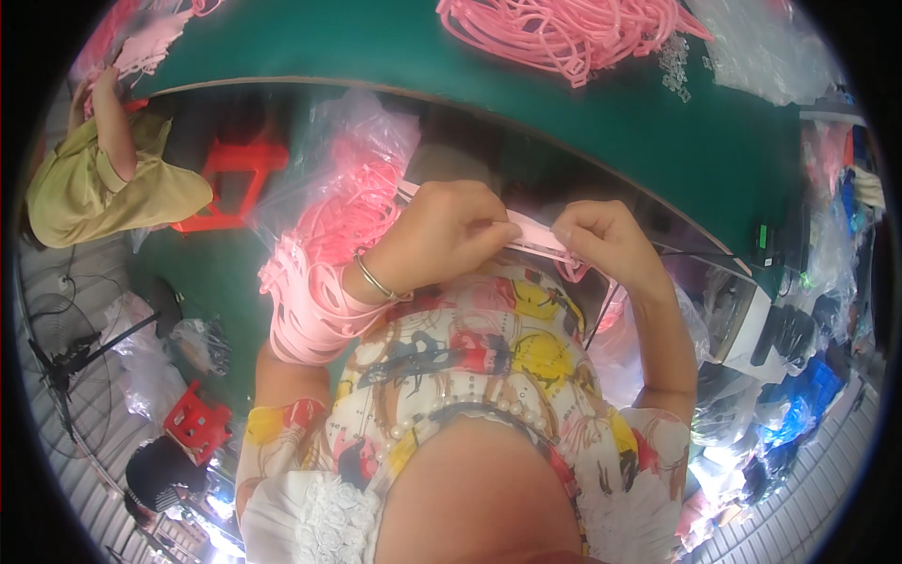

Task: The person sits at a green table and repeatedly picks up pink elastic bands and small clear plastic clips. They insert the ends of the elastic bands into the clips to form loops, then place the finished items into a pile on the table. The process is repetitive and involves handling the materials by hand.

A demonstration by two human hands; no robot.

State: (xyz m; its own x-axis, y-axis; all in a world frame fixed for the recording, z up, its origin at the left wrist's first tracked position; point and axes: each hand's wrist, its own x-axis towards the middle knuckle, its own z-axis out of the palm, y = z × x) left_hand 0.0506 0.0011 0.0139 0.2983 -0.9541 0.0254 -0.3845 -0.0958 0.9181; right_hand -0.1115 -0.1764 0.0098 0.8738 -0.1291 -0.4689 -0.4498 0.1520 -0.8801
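Between my two hands a narrow pink strap [536, 235] is stretched in front of my body. My left hand [453, 230] pinches one end of it, fingers curled in. Thumb and fingers of my right hand [609, 242] are closed on the other end. A thick bunch of looped pink straps [305, 315] hangs over my left forearm, next to a metal bangle [374, 278]. Behind that bunch, more pink straps sit against a clear plastic bag [362, 132]. Small details on the strap are hidden by my fingers.
A green table [376, 47] curves ahead, bearing a pile of pink straps [573, 33], small clear pieces [675, 66] and a plastic bag [766, 47]. A co-worker [113, 183] sits at left by a red stool [235, 183]. A fan [61, 362] stands lower left.
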